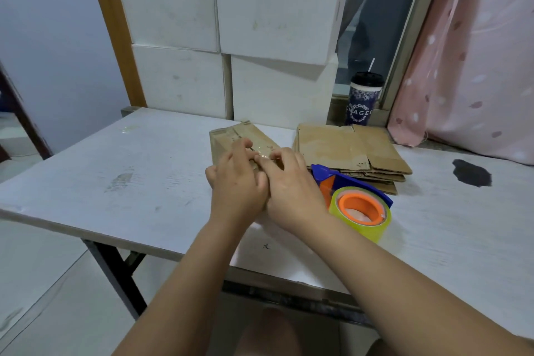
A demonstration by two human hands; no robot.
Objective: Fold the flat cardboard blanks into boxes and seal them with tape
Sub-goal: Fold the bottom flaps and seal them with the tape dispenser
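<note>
A small brown cardboard box (228,139) sits on the white table (115,170), with a strip of clear tape along its top. My left hand (235,182) lies over the box's near half, fingers curled down onto the taped seam. My right hand (291,182) lies beside it on the right, its curled fingertips touching the tape at the seam. My hands hide most of the box. A stack of flat cardboard blanks (352,150) lies just right of the box. A blue and orange tape dispenser (355,199) with a clear roll rests by my right wrist.
White foam blocks (231,37) are stacked against the wall behind the table. A dark drink cup with a straw (362,98) stands on the window sill. A pink curtain (474,66) hangs at the right. A dark stain (471,173) marks the table's right side.
</note>
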